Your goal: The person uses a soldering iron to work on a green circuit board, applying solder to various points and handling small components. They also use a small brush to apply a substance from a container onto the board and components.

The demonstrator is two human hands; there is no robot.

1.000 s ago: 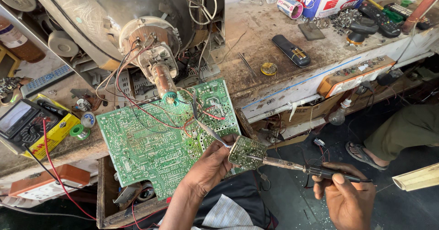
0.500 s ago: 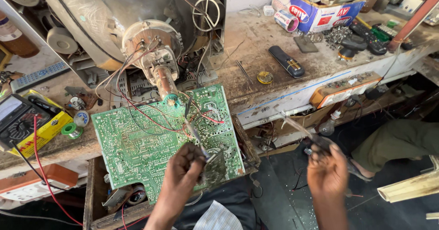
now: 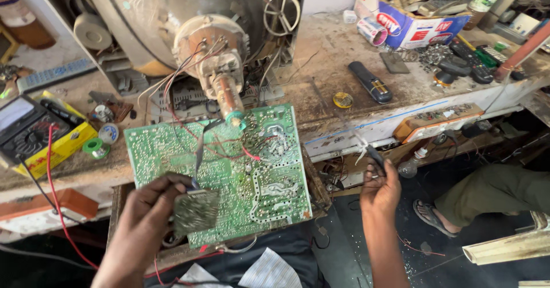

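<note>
A large green circuit board (image 3: pixel 252 179) lies solder side up at the bench edge, with red and black wires running from it to the neck of a picture tube (image 3: pixel 220 64) behind it. My left hand (image 3: pixel 146 222) holds a small green circuit board (image 3: pixel 196 210) over the large board's lower left part. To the right of the board, my right hand (image 3: pixel 379 189) holds a soldering iron (image 3: pixel 372 153) with its tip pointing up toward the bench edge.
A yellow multimeter (image 3: pixel 34 133) with a red lead sits at the left, beside a green solder reel (image 3: pixel 94 148). A black remote (image 3: pixel 370 82), a round tin (image 3: pixel 342 99) and a cardboard box (image 3: pixel 409 27) of parts rest on the bench. Another person's sandalled foot (image 3: pixel 429 213) is at the right.
My left hand carried the small board from the large board's right edge to its lower left. My right hand raised the soldering iron and moved it left, nearer the bench.
</note>
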